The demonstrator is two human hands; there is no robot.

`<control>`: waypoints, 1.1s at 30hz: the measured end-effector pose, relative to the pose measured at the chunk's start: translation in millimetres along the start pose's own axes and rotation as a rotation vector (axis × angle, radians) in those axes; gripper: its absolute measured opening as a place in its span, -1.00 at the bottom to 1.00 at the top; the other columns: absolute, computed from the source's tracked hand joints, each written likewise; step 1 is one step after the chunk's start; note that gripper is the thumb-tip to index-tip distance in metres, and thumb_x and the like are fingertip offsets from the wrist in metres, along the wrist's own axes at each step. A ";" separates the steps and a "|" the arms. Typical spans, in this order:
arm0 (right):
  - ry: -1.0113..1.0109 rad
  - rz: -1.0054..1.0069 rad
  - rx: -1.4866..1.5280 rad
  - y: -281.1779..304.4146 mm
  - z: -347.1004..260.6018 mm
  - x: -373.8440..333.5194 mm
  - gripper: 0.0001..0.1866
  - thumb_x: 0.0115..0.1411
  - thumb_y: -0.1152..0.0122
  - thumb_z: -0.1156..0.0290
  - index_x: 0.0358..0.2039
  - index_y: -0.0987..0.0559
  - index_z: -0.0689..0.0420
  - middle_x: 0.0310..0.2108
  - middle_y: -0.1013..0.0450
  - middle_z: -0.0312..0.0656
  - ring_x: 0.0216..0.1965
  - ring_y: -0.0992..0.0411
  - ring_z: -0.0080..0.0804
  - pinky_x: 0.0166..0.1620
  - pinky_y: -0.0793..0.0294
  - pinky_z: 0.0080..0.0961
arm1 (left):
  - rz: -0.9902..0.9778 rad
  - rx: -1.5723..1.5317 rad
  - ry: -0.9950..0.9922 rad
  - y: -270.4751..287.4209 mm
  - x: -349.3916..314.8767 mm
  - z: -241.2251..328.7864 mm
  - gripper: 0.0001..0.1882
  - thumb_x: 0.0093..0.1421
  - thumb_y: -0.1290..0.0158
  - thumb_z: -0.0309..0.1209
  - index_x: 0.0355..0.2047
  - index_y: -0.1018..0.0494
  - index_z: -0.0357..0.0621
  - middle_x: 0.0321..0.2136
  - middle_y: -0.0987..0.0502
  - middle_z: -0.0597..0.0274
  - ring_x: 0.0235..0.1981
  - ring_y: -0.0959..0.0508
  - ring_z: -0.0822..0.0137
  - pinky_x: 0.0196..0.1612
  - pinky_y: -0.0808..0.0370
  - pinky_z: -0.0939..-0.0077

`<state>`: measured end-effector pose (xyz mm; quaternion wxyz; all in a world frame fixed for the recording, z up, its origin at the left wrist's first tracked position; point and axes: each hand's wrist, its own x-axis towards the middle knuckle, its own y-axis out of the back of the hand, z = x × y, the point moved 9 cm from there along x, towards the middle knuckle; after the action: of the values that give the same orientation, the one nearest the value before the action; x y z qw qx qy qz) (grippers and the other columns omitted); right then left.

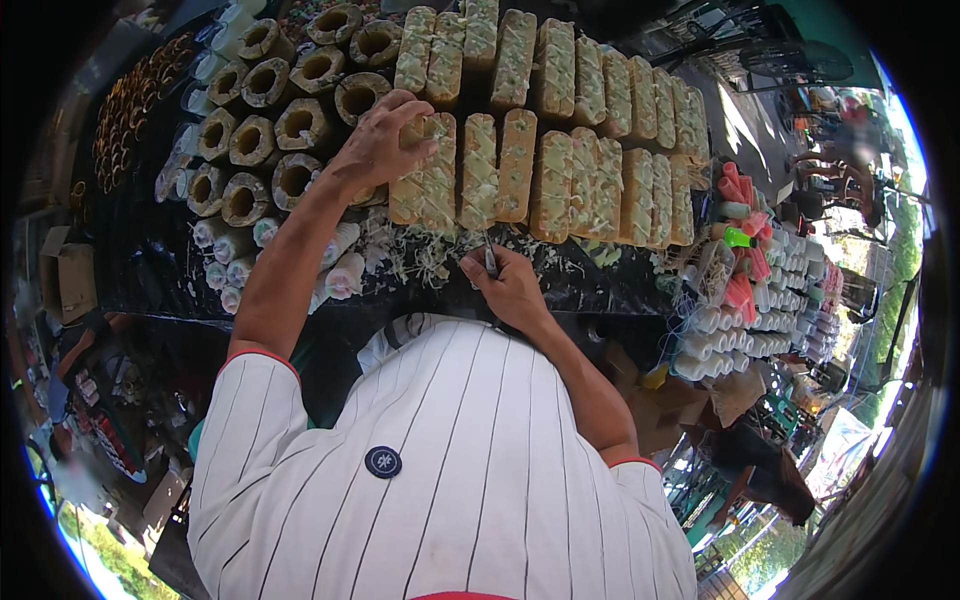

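Observation:
Tan, loaf-shaped blocks with pale shavings on top stand in two rows across the table. My left hand (388, 143) is bent over the far left corner of the front-left block (425, 195), its fingers and thumb gripping that end. In front of the same row, my right hand (508, 283) is closed round a small knife (490, 258). The blade points away from me, close to the near end of a narrow block (480, 180); whether it touches is unclear. Pale curled shavings (425, 258) lie between my hands.
Hollow hexagonal blocks (253, 141) stand left of my left arm, with white-wrapped rolls (240, 270) nearer me. White rolls (715, 345) and pink pieces (740, 290) fill the right side. A cardboard box (68, 275) is at far left. Another person (750, 465) is at lower right.

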<state>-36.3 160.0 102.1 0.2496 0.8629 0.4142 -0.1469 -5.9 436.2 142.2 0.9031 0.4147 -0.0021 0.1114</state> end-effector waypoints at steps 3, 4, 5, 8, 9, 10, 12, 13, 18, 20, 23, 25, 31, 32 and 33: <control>-0.084 -0.023 -0.046 5.4 7.4 0.3 -0.62 0.41 -0.35 0.12 -0.23 -0.65 0.26 -0.49 -0.51 -0.32 -0.43 -0.35 -0.60 -0.32 -0.40 -0.50 | -0.093 0.019 0.000 3.5 9.5 3.9 -0.49 0.29 -0.30 -0.15 0.11 -0.46 -0.14 0.08 -0.47 0.09 0.18 -0.51 -0.06 0.20 -0.47 0.04; -0.085 -0.018 -0.036 7.8 6.1 0.2 -0.62 0.41 -0.35 0.13 -0.23 -0.65 0.26 -0.50 -0.51 -0.33 -0.44 -0.35 -0.61 -0.33 -0.39 -0.50 | -0.100 0.028 -0.011 4.4 10.7 6.7 -0.50 0.29 -0.31 -0.15 0.09 -0.46 -0.14 0.06 -0.46 0.09 0.17 -0.51 -0.06 0.18 -0.48 0.03; -0.087 -0.011 -0.025 10.1 4.3 -1.1 -0.63 0.42 -0.34 0.13 -0.24 -0.65 0.25 -0.51 -0.50 -0.33 -0.45 -0.34 -0.61 -0.34 -0.38 -0.50 | -0.107 0.037 -0.024 5.7 11.2 9.5 -0.51 0.29 -0.31 -0.15 0.07 -0.45 -0.14 0.05 -0.45 0.09 0.16 -0.51 -0.06 0.17 -0.48 0.02; -0.107 0.036 0.028 25.2 9.4 -3.4 -0.66 0.42 -0.33 0.17 -0.25 -0.65 0.24 -0.54 -0.47 -0.35 -0.48 -0.31 -0.62 -0.38 -0.36 -0.50 | -0.154 0.067 0.031 4.0 15.3 10.1 -0.51 0.27 -0.33 -0.16 0.06 -0.46 -0.15 0.05 -0.45 0.07 0.16 -0.51 -0.07 0.16 -0.48 0.02; -0.119 0.060 0.041 34.3 15.3 -6.5 -0.68 0.43 -0.33 0.19 -0.26 -0.65 0.24 -0.55 -0.46 -0.36 -0.50 -0.30 -0.62 -0.40 -0.34 -0.50 | -0.157 0.090 0.029 6.7 17.5 12.9 -0.51 0.25 -0.35 -0.18 0.05 -0.45 -0.16 0.06 -0.47 0.05 0.15 -0.52 -0.08 0.16 -0.48 0.01; -0.141 0.124 0.077 46.8 23.1 -12.9 -0.69 0.43 -0.33 0.20 -0.27 -0.65 0.24 -0.56 -0.44 -0.38 -0.51 -0.29 -0.63 -0.41 -0.33 -0.51 | -0.145 0.104 0.019 7.9 16.5 15.0 -0.51 0.25 -0.36 -0.19 0.05 -0.46 -0.17 0.05 -0.48 0.03 0.14 -0.52 -0.08 0.15 -0.49 0.01; -0.173 0.259 0.154 69.7 42.1 -28.9 -0.71 0.43 -0.32 0.22 -0.28 -0.65 0.22 -0.58 -0.42 -0.41 -0.53 -0.27 -0.65 -0.44 -0.30 -0.52 | -0.116 0.140 -0.008 10.6 17.2 20.3 -0.52 0.24 -0.36 -0.22 0.04 -0.49 -0.19 0.04 -0.50 0.01 0.14 -0.53 -0.08 0.13 -0.50 0.00; -0.115 0.376 0.159 88.7 48.6 -37.3 -0.72 0.43 -0.32 0.24 -0.30 -0.66 0.21 -0.59 -0.40 -0.43 -0.52 -0.28 -0.68 -0.44 -0.27 -0.56 | -0.117 0.165 -0.005 11.9 16.8 22.9 -0.53 0.24 -0.36 -0.23 0.04 -0.50 -0.21 0.06 -0.51 -0.01 0.15 -0.54 -0.07 0.13 -0.51 0.01; -0.068 1.000 0.055 229.4 114.0 -99.4 -0.64 0.38 -0.37 0.14 -0.33 -0.67 0.23 -0.59 -0.39 -0.32 -0.51 -0.25 -0.57 -0.39 -0.32 -0.44 | 0.039 0.512 -0.037 9.5 -2.7 67.4 -0.55 0.22 -0.35 -0.30 0.03 -0.56 -0.28 0.12 -0.53 -0.10 0.18 -0.54 -0.06 0.16 -0.54 0.07; -0.125 1.110 -0.178 291.7 106.5 -105.2 -0.57 0.35 -0.38 0.04 -0.34 -0.69 0.23 -0.56 -0.47 -0.23 -0.49 -0.39 -0.42 -0.34 -0.40 -0.33 | 0.074 0.498 -0.071 -3.6 -15.0 101.8 -0.54 0.19 -0.36 -0.30 0.03 -0.56 -0.28 0.17 -0.51 -0.12 0.18 -0.54 -0.07 0.18 -0.53 0.06; 0.045 1.126 -0.556 355.2 75.3 -72.5 -0.46 0.23 -0.44 -0.11 -0.23 -0.72 0.21 -0.43 -0.60 -0.14 -0.37 -0.56 -0.17 -0.20 -0.50 -0.18 | 0.034 0.267 -0.194 -40.2 -22.8 182.3 -0.55 0.17 -0.38 -0.30 -0.01 -0.57 -0.27 0.15 -0.52 -0.12 0.18 -0.54 -0.09 0.19 -0.53 0.05; 0.124 1.002 -0.618 373.7 58.8 -39.4 -0.38 0.14 -0.49 -0.18 -0.19 -0.73 0.20 -0.38 -0.65 -0.12 -0.31 -0.61 -0.16 -0.14 -0.53 -0.19 | -0.077 0.123 -0.251 -75.3 -26.8 224.5 -0.56 0.16 -0.38 -0.29 -0.04 -0.57 -0.27 0.10 -0.54 -0.10 0.16 -0.55 -0.08 0.19 -0.52 0.06; -0.053 0.436 -0.492 410.2 62.4 11.7 -0.37 0.00 -0.52 -0.14 -0.13 -0.75 0.15 -0.52 -0.62 -0.15 -0.38 -0.65 -0.25 -0.15 -0.58 -0.27 | -0.202 0.032 -0.249 -127.2 -38.4 270.8 -0.53 0.14 -0.40 -0.31 0.00 -0.57 -0.27 0.04 -0.60 -0.05 0.12 -0.57 -0.09 0.21 -0.50 0.02; -0.078 0.420 -0.522 416.0 63.0 16.5 -0.37 -0.02 -0.51 -0.13 -0.12 -0.75 0.15 -0.50 -0.63 -0.14 -0.36 -0.66 -0.25 -0.14 -0.58 -0.25 | -0.191 0.048 -0.248 -130.1 -41.4 273.5 -0.54 0.14 -0.40 -0.32 -0.01 -0.57 -0.27 0.02 -0.61 -0.04 0.10 -0.58 -0.09 0.21 -0.50 0.02; -0.099 0.403 -0.549 416.6 55.0 22.4 -0.36 -0.04 -0.51 -0.12 -0.12 -0.75 0.15 -0.48 -0.64 -0.13 -0.34 -0.66 -0.25 -0.13 -0.58 -0.24 | -0.155 0.094 -0.233 -132.2 -46.6 273.0 -0.56 0.14 -0.39 -0.33 -0.03 -0.58 -0.27 -0.01 -0.62 -0.02 0.07 -0.59 -0.08 0.20 -0.50 0.02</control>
<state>303.2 -77.9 174.8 0.5163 0.8198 0.2470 -0.0191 -0.3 138.9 217.8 0.8823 0.4654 -0.0697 -0.0078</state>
